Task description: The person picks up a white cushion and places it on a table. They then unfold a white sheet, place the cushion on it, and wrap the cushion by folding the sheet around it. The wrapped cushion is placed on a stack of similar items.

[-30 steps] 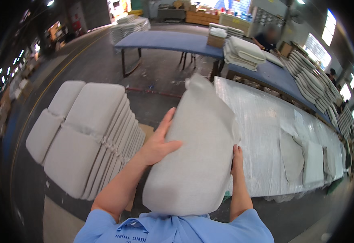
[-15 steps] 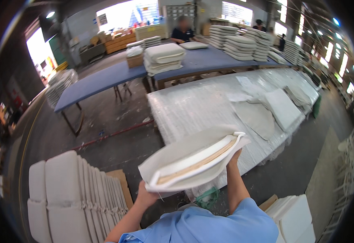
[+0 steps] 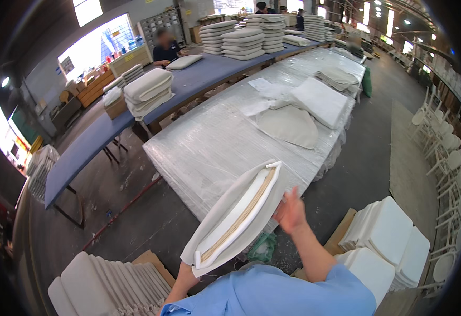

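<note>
A seat cushion (image 3: 241,210) is held up in front of me, tilted with its far end to the right. Its open side shows a pale wooden board edge and white padding inside a light grey fabric cover. My left hand (image 3: 187,276) grips the near lower end; the cover hides part of its fingers. Beside the cushion's right side, my right hand (image 3: 292,211) has its fingers spread and grips nothing. Whether its fingertips touch the cover, I cannot tell.
A plastic-wrapped table (image 3: 188,150) ahead bears fabric covers (image 3: 288,126) and a white pad (image 3: 320,101). Behind it, a blue table (image 3: 90,150) carries cushion stacks (image 3: 242,44); a person (image 3: 165,48) is there. More cushions stand at lower left (image 3: 104,282) and lower right (image 3: 378,231).
The cushion has turned, its far end rising and its left end dropping. My right hand has let go and opened. The view has swung to the right.
</note>
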Tool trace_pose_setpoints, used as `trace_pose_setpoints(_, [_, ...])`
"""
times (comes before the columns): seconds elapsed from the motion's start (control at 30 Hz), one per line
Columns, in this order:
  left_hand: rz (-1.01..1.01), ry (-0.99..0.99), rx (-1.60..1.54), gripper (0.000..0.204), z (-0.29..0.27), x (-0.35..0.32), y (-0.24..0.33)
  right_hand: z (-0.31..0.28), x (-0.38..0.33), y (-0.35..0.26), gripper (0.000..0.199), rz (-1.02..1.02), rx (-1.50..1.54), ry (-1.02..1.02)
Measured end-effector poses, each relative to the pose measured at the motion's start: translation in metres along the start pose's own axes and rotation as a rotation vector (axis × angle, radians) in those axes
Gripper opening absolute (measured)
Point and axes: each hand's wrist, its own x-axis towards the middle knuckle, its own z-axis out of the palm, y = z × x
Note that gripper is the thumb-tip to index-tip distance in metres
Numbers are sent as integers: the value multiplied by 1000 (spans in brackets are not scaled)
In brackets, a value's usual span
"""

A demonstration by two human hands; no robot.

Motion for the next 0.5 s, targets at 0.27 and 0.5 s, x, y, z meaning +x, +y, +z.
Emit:
trace_pose_setpoints(0.27, [70,-498,-114,110,-19,57,83,24,-26,51,58,38,-364,203])
trace_pose_setpoints(0.5, [218,-471,601,78,55,126,111,31,-29,62,59,-105,-596,249])
